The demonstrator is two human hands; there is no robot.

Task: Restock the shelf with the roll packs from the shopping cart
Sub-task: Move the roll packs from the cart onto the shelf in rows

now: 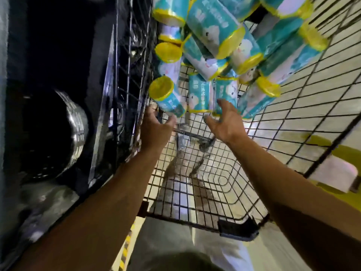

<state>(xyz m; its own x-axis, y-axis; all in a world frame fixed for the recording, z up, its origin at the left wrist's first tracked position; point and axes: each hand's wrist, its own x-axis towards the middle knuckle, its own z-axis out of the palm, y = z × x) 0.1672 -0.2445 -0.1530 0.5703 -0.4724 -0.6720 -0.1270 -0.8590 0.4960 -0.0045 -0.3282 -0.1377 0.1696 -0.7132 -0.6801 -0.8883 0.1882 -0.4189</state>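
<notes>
Several teal roll packs with yellow ends lie piled in the far end of the black wire shopping cart [197, 184]. The nearest ones are a tilted pack [168, 98] at the left and two upright packs [199, 95] in the middle. My left hand [156, 126] reaches into the cart just below the tilted pack, fingers spread and holding nothing. My right hand [224, 122] is spread too, its fingertips at the lower edge of an upright pack [226, 94]; whether they touch it is unclear.
A dark shelf unit [58, 94] with metal pots [76, 132] stands left of the cart. Pale tiled floor and a yellow strip [332, 149] show through the cart's right wall. My pale trousers [195, 251] are behind the cart's near edge.
</notes>
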